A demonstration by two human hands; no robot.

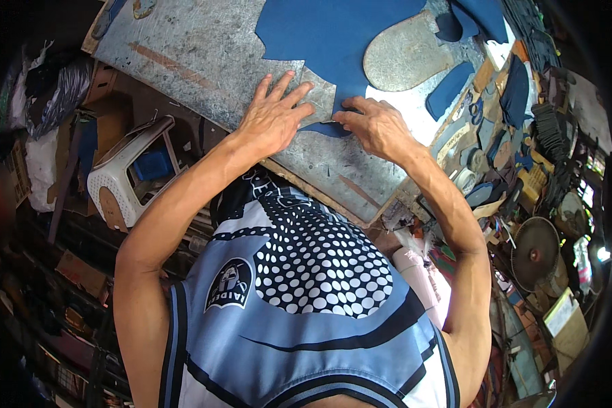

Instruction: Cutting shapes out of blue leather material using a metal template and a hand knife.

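Scratched grey cutting board [204, 75] bears the blue sheet [333, 34]; my left hand [273, 115] presses flat, unclenched, beside it, my right hand [377, 126] pinches a blade [328, 122] that could slip toward those fingers.

Left hand [273, 115] flat on grey template [317, 102], right hand [377, 126] pinching perhaps a blade; blue sheet [333, 34] on scarred board [204, 61]

Scratched grey workbench [204, 61], white plastic stool [126, 173] at left, small fan [535, 253] and cluttered shelves at right
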